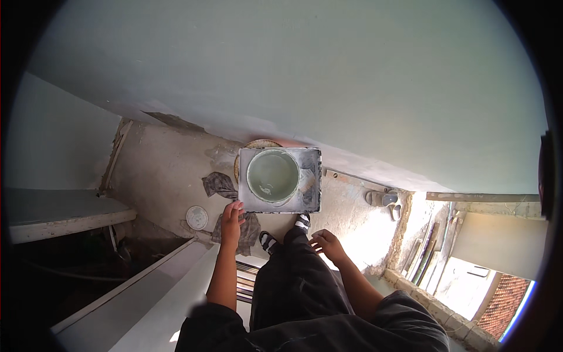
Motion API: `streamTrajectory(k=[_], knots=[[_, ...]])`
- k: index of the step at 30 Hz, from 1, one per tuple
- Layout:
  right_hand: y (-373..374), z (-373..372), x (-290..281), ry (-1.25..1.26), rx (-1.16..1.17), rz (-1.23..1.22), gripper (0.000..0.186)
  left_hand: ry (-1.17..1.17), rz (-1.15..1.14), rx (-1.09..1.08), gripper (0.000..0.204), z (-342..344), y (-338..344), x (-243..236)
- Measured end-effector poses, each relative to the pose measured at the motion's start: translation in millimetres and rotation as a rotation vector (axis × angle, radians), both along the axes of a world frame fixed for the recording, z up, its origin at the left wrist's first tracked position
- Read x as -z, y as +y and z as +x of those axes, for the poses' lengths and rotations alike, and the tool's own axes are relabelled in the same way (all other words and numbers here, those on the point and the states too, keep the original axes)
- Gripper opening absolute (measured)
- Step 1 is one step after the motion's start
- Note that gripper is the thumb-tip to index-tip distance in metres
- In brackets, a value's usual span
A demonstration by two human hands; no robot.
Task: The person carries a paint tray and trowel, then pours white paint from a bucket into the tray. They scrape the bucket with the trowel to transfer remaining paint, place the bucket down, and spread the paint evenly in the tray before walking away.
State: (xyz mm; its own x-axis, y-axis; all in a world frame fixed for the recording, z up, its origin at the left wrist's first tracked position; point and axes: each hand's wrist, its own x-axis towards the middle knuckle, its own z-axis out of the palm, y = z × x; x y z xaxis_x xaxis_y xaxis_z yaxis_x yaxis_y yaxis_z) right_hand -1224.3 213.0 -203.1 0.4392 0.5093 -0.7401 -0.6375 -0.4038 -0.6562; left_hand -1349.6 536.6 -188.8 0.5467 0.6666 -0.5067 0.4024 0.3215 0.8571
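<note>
A round tub (273,175) of pale grey-green liquid, perhaps paint, stands in a rectangular smeared tray (252,206) in front of me. The tray rests over something round with a yellowish rim (262,143), mostly hidden beneath it. My left hand (233,218) is at the tray's near left corner with its fingers stretched upward; whether they touch the edge I cannot tell. Lower and to the right, my right hand (329,245) hangs beside my leg, empty, with fingers loosely bent and apart.
Crumpled grey cloths (220,185) and a round whitish lid (197,217) lie on the concrete floor (158,170). A long pale green wall (305,76) rises ahead. Slippers (384,199) lie near the bright opening at right. A ledge (70,226) juts out at left.
</note>
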Motion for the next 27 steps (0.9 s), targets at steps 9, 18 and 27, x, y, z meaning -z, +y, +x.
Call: streamTrajectory(k=[9,18,27], knots=[[12.4,44.9,19.8,-0.063,0.076,0.069,0.034,0.244,0.03,0.104,0.058,53.8,13.3,8.0],[25.4,98.4,49.3,-0.204,0.123,0.036,0.027,0.381,0.119,0.224,0.042,75.6,47.7,31.2],[149.7,176.6,119.3,-0.812,-0.203,-0.322,0.024,0.291,0.076,0.447,0.025,88.4,66.6,34.9]])
